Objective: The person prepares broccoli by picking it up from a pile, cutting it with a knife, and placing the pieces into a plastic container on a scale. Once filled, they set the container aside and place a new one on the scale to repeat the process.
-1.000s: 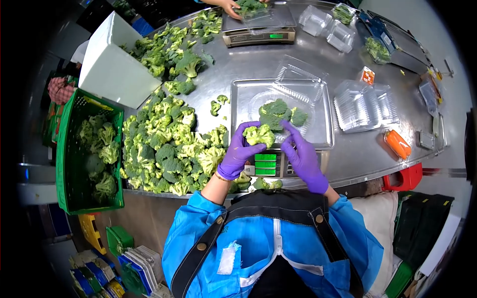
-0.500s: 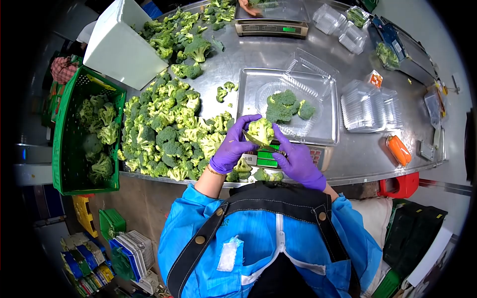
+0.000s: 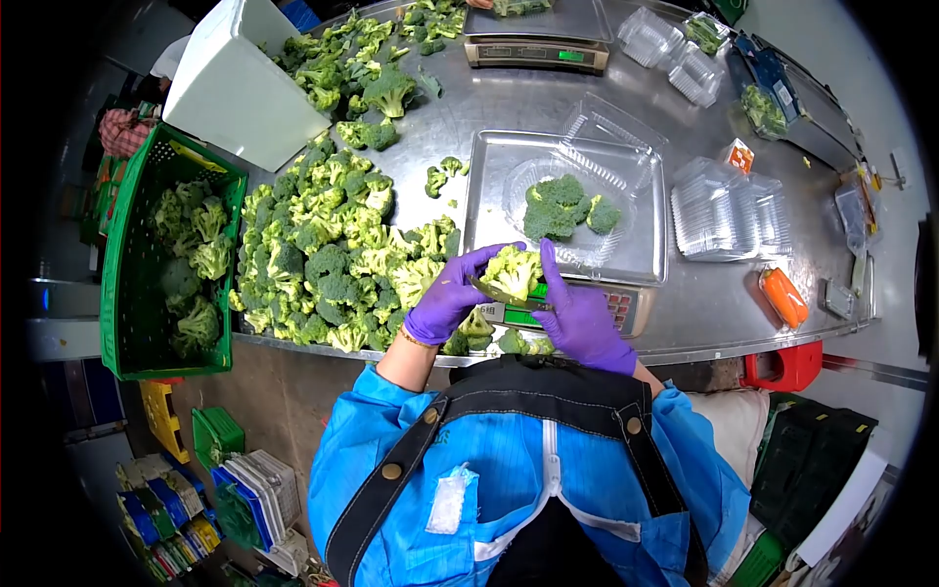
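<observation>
My left hand [image 3: 450, 296], in a purple glove, grips a light green broccoli floret [image 3: 513, 271] from its left side. My right hand [image 3: 585, 321], also gloved, has its fingers closed round a knife [image 3: 501, 296], whose blade lies against the floret's underside; its index finger points up beside the floret. Just beyond my hands, a steel scale tray [image 3: 479, 196] bears an open clear plastic box [image 3: 631, 223] with several darker broccoli pieces [image 3: 558, 207]. The scale's green display is partly hidden by my right hand.
Left of my hands lies a big broccoli pile [image 3: 333, 264], with a green crate [image 3: 117, 313] and a white foam box [image 3: 235, 98] beyond. Clear boxes [image 3: 729, 210] and an orange packet [image 3: 783, 297] are at right. Another scale [image 3: 536, 54] is behind, with part of a person's hand.
Both my hands have shifted slightly down towards my body with the floret, and the floret has turned. The other person's hand at the far scale has moved mostly out of view.
</observation>
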`<control>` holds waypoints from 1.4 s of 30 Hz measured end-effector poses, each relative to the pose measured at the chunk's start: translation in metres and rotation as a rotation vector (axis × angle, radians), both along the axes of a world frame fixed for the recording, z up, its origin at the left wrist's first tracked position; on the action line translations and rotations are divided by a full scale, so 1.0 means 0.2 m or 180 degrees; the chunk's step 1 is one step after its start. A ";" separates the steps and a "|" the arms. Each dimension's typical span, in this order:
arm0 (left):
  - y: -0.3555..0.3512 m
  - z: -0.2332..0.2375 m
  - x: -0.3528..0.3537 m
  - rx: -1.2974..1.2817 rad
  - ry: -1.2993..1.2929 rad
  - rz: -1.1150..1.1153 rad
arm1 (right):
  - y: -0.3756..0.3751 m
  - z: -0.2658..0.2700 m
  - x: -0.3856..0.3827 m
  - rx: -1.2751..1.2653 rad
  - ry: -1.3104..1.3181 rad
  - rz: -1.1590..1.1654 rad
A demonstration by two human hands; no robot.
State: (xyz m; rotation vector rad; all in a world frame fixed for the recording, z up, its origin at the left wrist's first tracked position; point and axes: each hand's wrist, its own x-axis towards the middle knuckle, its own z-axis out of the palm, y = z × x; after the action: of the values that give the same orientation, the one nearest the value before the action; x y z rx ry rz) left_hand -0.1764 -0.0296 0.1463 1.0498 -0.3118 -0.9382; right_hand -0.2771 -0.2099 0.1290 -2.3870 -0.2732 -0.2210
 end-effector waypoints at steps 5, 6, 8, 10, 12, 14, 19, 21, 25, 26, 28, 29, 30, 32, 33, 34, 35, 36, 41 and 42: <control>0.01 0.05 -0.06 0.0330 -0.0530 0.0532 | 0.02 -0.02 -0.01 -0.0308 -0.0045 -0.0182; 0.02 0.02 -0.05 0.0331 -0.0528 0.0538 | 0.03 -0.02 -0.01 -0.0308 -0.0043 -0.0176; 0.07 -0.10 -0.04 -0.0318 0.0785 -0.0042 | 0.05 0.00 -0.02 -0.0242 -0.0109 -0.0132; 0.07 -0.10 -0.04 -0.0297 0.0851 0.0044 | 0.06 0.00 -0.02 -0.0174 -0.0032 -0.0095; 0.05 -0.07 -0.05 -0.0161 0.0197 0.0008 | 0.05 0.00 -0.01 -0.0106 0.0044 -0.0072; 0.05 -0.03 -0.05 0.0148 -0.0099 0.0014 | 0.05 0.00 -0.02 -0.0315 0.0415 -0.0137; 0.13 -0.08 -0.06 -0.0282 0.1446 -0.0042 | 0.08 0.00 -0.01 -0.0286 0.0547 -0.0086; 0.14 -0.16 -0.07 -0.0489 0.1528 0.0004 | 0.08 0.00 -0.01 -0.0292 0.0372 -0.0113; 0.08 -0.12 -0.07 -0.0372 0.1087 0.0029 | 0.03 0.00 -0.01 -0.0130 0.0510 -0.0059; 0.06 -0.11 -0.06 -0.0259 0.0731 0.0023 | 0.02 -0.01 -0.01 -0.0083 0.0529 0.0003; 0.04 -0.05 -0.04 -0.0295 0.0347 0.0041 | 0.01 0.00 -0.01 0.0540 0.0599 -0.0089; 0.05 -0.04 -0.03 -0.0203 0.0264 0.0018 | 0.00 0.02 -0.02 0.0976 0.0571 0.0017; 0.06 -0.02 -0.03 -0.0109 0.0181 -0.0006 | -0.01 0.05 -0.02 0.1414 0.0541 0.0123; 0.04 0.00 -0.05 0.0114 -0.0116 0.0005 | -0.01 0.07 -0.02 0.1794 0.0996 -0.0057; 0.03 0.01 -0.06 0.0332 -0.0411 0.0018 | 0.01 0.03 0.00 0.1836 0.0682 -0.0050; 0.03 -0.03 -0.08 0.0297 -0.0591 0.0018 | 0.03 0.00 0.02 0.1869 0.0360 -0.0043; 0.02 -0.04 -0.07 0.0257 -0.0865 0.0015 | 0.04 -0.04 0.03 0.1875 0.0154 0.0012; 0.01 -0.05 -0.07 0.0216 -0.1138 0.0012 | 0.03 -0.03 0.02 0.1875 0.0149 0.0000; -0.01 -0.01 0.01 0.0158 -0.1074 -0.0358 | -0.05 0.06 -0.04 0.2938 0.1488 -0.0506; -0.03 0.00 0.02 0.0131 -0.1111 -0.0369 | -0.06 0.08 -0.05 0.3354 0.1296 -0.0491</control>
State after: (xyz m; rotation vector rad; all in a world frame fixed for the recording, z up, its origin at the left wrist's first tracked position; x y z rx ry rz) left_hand -0.1716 -0.0357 0.1460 1.2442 -0.6504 -0.8645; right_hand -0.2866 -0.2220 0.1442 -1.3522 0.1945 0.0591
